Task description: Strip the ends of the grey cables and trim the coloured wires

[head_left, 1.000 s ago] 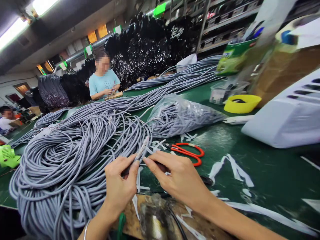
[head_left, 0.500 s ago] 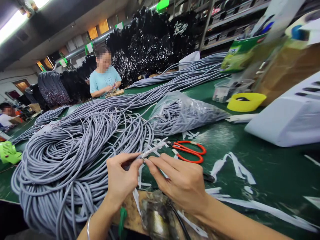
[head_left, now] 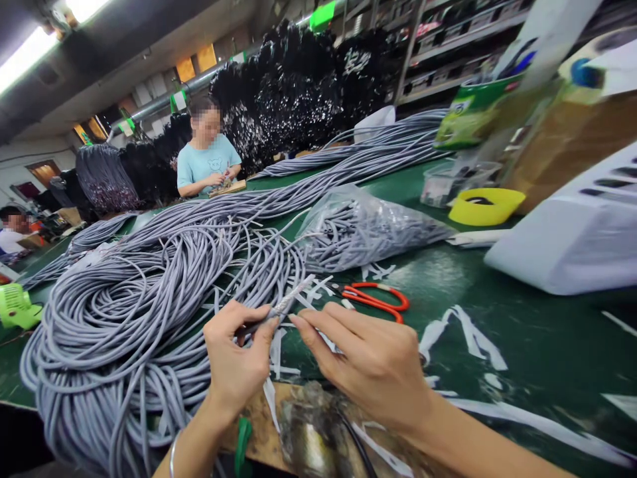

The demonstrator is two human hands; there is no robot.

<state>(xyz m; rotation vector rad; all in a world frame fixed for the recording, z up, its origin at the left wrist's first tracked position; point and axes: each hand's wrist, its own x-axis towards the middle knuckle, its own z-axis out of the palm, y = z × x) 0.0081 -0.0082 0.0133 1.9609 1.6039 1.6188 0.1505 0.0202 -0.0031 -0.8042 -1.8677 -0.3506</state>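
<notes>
My left hand (head_left: 237,355) is closed in a pinch on a grey cable whose stripped end shows silvery braided shielding (head_left: 287,302) pointing up and right. Just right of it, my right hand (head_left: 371,362) pinches thumb against fingers at something too thin to name; a small gap separates the two sets of fingertips. Red-handled scissors (head_left: 383,299) lie beyond my right hand. A large coil of grey cables (head_left: 124,299) spreads over the green table to the left, close to my left hand. White tape scraps (head_left: 462,332) lie on the right.
A clear plastic bag of cut grey cable pieces (head_left: 368,229) sits behind the scissors. Nearest me is a wooden board (head_left: 263,418) bearing a metal device (head_left: 313,438). A yellow ring (head_left: 485,207) and a white slotted bin (head_left: 572,232) stand right. A co-worker (head_left: 209,159) sits across.
My hands have drawn slightly apart: the left, with the cable, has shifted a little left, and the right fingertips have come off the braided end.
</notes>
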